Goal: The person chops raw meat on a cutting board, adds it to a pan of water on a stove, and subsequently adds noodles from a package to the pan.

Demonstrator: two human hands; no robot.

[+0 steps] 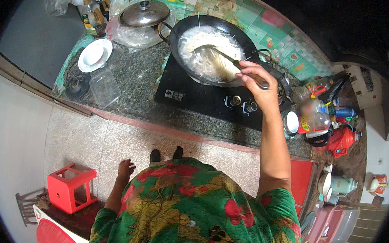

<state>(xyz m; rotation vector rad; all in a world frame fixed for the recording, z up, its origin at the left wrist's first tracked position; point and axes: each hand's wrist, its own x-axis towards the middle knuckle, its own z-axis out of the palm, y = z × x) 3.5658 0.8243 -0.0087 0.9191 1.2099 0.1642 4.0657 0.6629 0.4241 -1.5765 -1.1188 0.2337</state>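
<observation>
My right hand (256, 79) grips the dark handle of a metal cooking ladle or spatula (224, 56). Its head dips into pale noodles (217, 43) in whitish, frothy liquid. They fill much of a large black wok (180, 36), which has two loop handles and sits on a black gas hob (196, 99). A few strands stick up against the wok's inner wall. Down by my side hangs my left hand (126, 168), holding nothing, its fingers loosely apart over the floor.
Left of the wok, a lidded metal pot (144, 14) stands in plastic wrapping. Stacked white bowls (95, 55) and a clear plastic container (104, 88) lie on the granite counter (133, 83). A white cup (291, 123) and bottles (316, 118) crowd the right. Behind me is a red stool (69, 187).
</observation>
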